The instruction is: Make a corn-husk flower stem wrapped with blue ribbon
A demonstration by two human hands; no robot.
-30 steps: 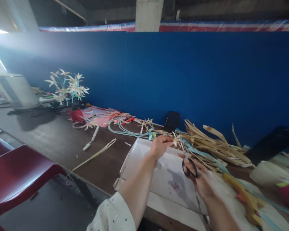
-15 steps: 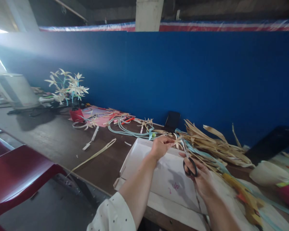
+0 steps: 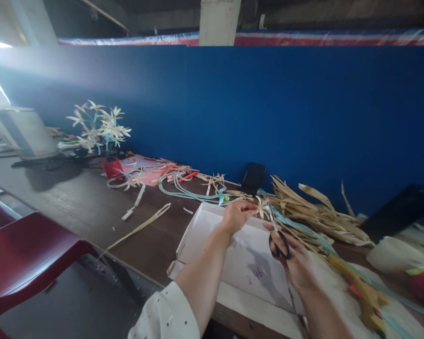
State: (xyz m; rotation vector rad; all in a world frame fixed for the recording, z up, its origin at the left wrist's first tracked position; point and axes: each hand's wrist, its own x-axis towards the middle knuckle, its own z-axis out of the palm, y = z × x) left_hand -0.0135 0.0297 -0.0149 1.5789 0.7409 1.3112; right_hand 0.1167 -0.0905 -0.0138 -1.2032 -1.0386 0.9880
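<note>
Between the fingertips of my left hand is a small cream flower with narrow, pointed petals. My right hand grips black-handled scissors, fingers through the loops, with the blades pointing up beside the flower. Whether the blades touch a petal I cannot tell. Both hands are above an open white cardboard box marked with red handwriting. To the right of the flower lies a heap of dried tan husks, with a pale blue ribbon along it.
A yellow glue gun lies at the right, near a whitish bowl. Further left are coiled pale blue cord, a red pot of cream flowers and a kettle. A dark phone leans against the blue partition.
Almost nothing differs. The flower in my left fingertips has shifted very slightly, and the scissors stay beside it in my right hand.
</note>
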